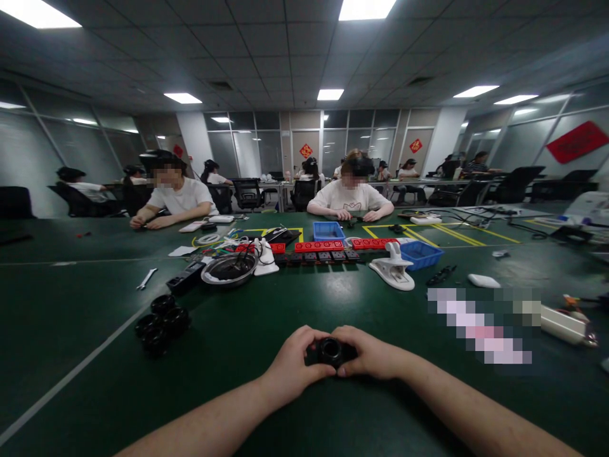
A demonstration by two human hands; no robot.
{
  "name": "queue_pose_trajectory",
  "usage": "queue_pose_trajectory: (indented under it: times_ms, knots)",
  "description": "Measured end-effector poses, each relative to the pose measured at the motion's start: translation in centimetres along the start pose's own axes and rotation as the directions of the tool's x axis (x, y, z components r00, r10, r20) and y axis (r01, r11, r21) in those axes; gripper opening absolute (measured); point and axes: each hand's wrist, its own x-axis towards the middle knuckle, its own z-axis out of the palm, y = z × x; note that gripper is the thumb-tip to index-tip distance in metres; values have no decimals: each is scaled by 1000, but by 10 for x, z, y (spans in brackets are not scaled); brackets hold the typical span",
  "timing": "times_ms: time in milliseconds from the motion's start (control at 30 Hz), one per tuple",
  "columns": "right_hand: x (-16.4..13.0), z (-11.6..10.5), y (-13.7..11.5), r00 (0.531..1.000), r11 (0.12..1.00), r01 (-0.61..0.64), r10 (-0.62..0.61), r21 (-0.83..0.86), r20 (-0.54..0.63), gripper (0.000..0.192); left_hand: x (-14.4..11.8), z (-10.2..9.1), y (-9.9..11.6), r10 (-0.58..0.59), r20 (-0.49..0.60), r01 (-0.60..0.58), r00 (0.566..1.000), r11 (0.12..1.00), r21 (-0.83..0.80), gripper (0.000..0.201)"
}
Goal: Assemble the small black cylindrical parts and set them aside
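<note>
Directly between them, the left hand and right hand both pinch a small black ring part low on the green table, its round opening facing up, neither hand nearer. More black rings lie well apart to the left.

A wide dark green counter marked with white and yellow tape lines fills the room's middle. Above it hangs a grey tiled ceiling with bright rectangular light panels. Behind the counter runs a glass partition wall with red paper decorations and two white pillars. Black office chairs stand beyond the counter's far edge, and a larger red banner hangs to its right
</note>
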Motion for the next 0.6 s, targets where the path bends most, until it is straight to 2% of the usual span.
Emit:
queue_pose_trajectory:
  times_ms: [133,233,333,467,533,600]
  knots:
    - [0,7,-1,990,992,-126,125,-20,-69,38,0,0,0,-10,-2,10,1000,1000,6,37]
    - [1,16,-3,965,968,-221,199,-117,-173,40,-1,2,0,-37,-33,37,999,999,11,39]
    - [2,25,-7,943,932,-278,218,-232,-253,43,-1,3,-1,-54,-69,56,996,998,18,38]
    - [1,26,-12,955,898,-246,159,-365,-252,60,-1,4,-1,-55,-78,57,995,998,24,36]
    - [-1,21,-13,971,920,-182,114,-346,-208,68,0,4,0,-54,-64,55,997,998,17,38]
    - [-3,14,-12,987,962,-109,76,-251,-140,70,0,4,0,-45,-42,46,998,999,6,38]
